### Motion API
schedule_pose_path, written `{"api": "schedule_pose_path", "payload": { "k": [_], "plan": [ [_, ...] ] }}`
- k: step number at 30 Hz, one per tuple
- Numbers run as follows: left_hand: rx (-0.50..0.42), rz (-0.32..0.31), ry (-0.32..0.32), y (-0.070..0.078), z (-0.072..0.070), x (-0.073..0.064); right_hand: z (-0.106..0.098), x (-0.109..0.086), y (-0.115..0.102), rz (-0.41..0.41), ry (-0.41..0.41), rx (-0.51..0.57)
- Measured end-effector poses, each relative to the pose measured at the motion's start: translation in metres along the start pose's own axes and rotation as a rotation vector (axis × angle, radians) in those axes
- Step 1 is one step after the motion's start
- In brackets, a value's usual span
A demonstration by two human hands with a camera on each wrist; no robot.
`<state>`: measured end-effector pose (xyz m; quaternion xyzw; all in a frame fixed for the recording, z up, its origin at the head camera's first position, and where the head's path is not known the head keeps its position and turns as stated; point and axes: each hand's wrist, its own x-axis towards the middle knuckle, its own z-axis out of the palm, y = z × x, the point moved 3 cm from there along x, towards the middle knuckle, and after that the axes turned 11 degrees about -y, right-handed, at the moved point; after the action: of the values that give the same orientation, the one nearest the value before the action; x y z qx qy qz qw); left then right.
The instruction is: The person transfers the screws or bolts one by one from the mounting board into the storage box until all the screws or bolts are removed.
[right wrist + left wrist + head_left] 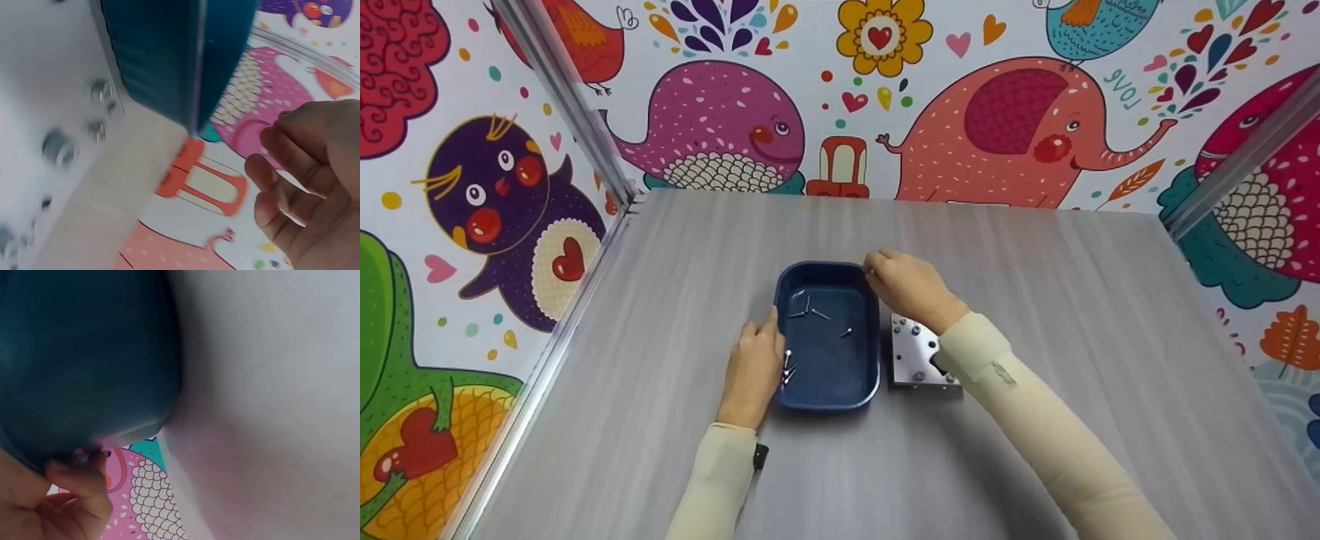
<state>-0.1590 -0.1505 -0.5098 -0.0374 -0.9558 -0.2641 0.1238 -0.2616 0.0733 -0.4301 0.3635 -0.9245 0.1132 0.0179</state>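
A deep blue plastic tray (836, 382) sits on the table with several small metal screws (820, 313) scattered inside. More screws (787, 373) lie by its left wall. My left hand (754, 364) is at the tray's left side; in the left wrist view its curled fingers (84, 486) grip the rim of the tray (84, 371). Above the tray's far right corner is my right hand (911, 285). The right wrist view shows that hand (309, 180) apart from the tray (163, 56), fingers loosely bent, nothing visible in them.
Right of the tray, partly under my right forearm, stands a metal block (911, 356) with bolts and holes in its top. Grey wood-grain table (697, 262) surrounds both. Printed cartoon panels (720, 120) rise at the back and sides, with metal frame posts (577, 112) at the corners.
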Motion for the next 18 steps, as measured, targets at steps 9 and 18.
{"api": "schedule_pose_path", "payload": {
  "k": [9,18],
  "plan": [
    [-0.004,-0.011,-0.006,-0.002,0.0,0.002,-0.028,-0.066,0.003,-0.038,0.16,-0.028],
    [0.013,0.029,0.039,0.0,0.001,0.0,-0.023,-0.098,0.01,-0.02,0.179,-0.042]
  ]
}}
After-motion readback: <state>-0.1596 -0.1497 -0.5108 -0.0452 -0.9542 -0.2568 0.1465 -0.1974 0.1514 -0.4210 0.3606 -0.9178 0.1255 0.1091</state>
